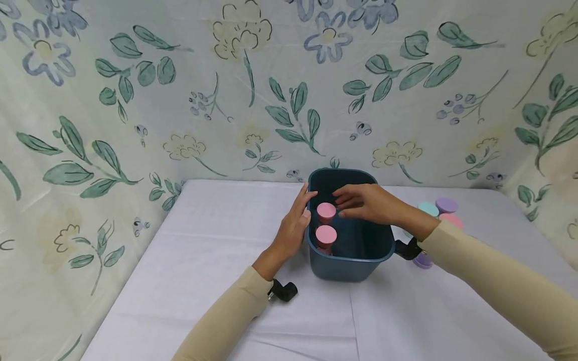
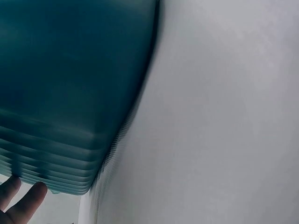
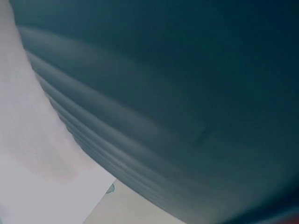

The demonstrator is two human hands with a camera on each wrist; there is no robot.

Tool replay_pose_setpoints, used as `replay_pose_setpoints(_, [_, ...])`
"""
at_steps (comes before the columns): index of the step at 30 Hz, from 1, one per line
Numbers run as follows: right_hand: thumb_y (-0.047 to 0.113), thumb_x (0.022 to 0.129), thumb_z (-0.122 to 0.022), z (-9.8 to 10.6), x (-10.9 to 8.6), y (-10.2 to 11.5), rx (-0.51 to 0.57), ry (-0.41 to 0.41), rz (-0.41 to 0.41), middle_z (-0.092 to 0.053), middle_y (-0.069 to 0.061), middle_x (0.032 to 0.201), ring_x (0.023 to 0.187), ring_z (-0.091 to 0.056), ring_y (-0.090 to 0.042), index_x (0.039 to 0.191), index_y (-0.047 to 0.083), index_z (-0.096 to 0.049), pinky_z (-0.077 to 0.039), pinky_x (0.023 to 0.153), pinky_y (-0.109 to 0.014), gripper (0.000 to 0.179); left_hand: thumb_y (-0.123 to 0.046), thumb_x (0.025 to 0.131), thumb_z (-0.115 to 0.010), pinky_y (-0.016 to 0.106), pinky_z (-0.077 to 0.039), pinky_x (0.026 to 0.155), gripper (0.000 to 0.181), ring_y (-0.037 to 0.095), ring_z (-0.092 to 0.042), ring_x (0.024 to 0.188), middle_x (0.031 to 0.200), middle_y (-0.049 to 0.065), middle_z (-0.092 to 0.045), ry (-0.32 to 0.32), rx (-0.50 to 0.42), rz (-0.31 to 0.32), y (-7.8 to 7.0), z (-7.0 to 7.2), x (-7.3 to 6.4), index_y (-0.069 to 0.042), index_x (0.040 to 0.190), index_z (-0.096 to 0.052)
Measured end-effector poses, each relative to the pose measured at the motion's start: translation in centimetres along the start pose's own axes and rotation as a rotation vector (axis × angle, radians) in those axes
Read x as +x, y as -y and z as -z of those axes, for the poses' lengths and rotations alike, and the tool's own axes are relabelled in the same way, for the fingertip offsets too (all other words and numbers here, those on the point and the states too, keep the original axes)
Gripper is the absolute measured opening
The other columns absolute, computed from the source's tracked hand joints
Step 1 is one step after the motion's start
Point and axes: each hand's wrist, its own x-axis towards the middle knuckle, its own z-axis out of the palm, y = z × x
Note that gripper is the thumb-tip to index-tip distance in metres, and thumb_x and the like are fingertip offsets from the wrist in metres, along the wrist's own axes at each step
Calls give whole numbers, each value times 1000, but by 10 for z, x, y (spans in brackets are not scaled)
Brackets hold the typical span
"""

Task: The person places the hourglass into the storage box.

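Observation:
A dark blue plastic bin [image 1: 343, 271] stands upright on the white cloth. Inside it, along the left wall, are two small containers with pink lids, a nearer one [image 1: 326, 235] and a farther one [image 1: 326, 211]. My left hand [image 1: 291, 228] rests along the bin's left side with fingers extended at the rim. In the left wrist view, two fingertips [image 2: 30, 200] show beside the ribbed bin wall [image 2: 56, 93]. My right hand [image 1: 370, 203] reaches over the right rim, fingers loosely bent beside the farther pink lid, holding nothing visible. The bin's outer wall [image 3: 117, 88] fills most of the right wrist view.
Right of the bin, partly behind my right forearm, stand several small containers with teal [image 1: 428, 208], purple [image 1: 446, 205] and pink [image 1: 451, 219] lids. Another purple piece [image 1: 423, 261] sits nearer, below the right wrist. A floral curtain [image 1: 289, 100] hangs behind the table.

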Motion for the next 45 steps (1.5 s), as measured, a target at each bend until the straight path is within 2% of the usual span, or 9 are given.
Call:
replay_pose_setpoints(6, [16,87,-72,8,-10,0,20,-41,-13,-65,-18,121,105,-66,-30,129,0,-56,-55,82,-39,47,-36,100,-23,55,-26,111,50,14,-15,146,162,-2,-9,0,6,-15,2,0,-1,-25,149,-32])
replay_pose_setpoints(16, [25,90,-68,23,-26,-3,48,-81,-55,-62,-15,126,108,-65,-26,132,3,-54,-53,87,-37,49,-42,100,-24,50,-27,111,52,12,-15,146,162,-7,-8,6,44,-56,4,6,3,-22,147,-34])
replay_pose_setpoints(23, [30,90,-68,28,-43,-2,59,-137,-83,-61,-12,128,112,-62,-27,135,9,-53,-53,87,-37,52,-49,99,-20,48,-28,111,58,10,-15,145,161,-10,-9,24,69,-55,7,7,2,-20,147,-34])
replay_pose_setpoints(30, [30,88,-70,36,-59,0,46,-239,-136,-64,-5,125,110,-64,-20,133,14,-55,-54,84,-26,50,-45,100,-23,48,-28,111,55,10,-16,145,162,-9,-9,32,74,-61,6,7,2,-19,148,-33])
replay_pose_setpoints(37, [28,89,-69,40,-75,-2,34,-329,-150,-64,-5,126,107,-64,-8,134,18,-55,-49,79,-12,47,-39,101,-26,51,-29,110,53,10,-15,145,161,-11,-8,42,88,-47,5,11,1,-17,148,-33])
replay_pose_setpoints(40, [29,90,-68,41,-84,-7,30,-375,-154,-64,-5,126,106,-62,0,133,20,-55,-48,79,-9,46,-40,101,-26,51,-30,110,53,10,-15,145,161,-10,-8,48,82,-47,4,11,3,-17,148,-34])
replay_pose_setpoints(45, [22,91,-67,43,-100,-14,49,-425,-136,-64,-7,126,105,-62,2,134,19,-55,-47,80,-9,46,-43,100,-25,52,-31,109,55,10,-15,145,162,-6,-9,57,94,-47,2,9,4,-16,147,-34])
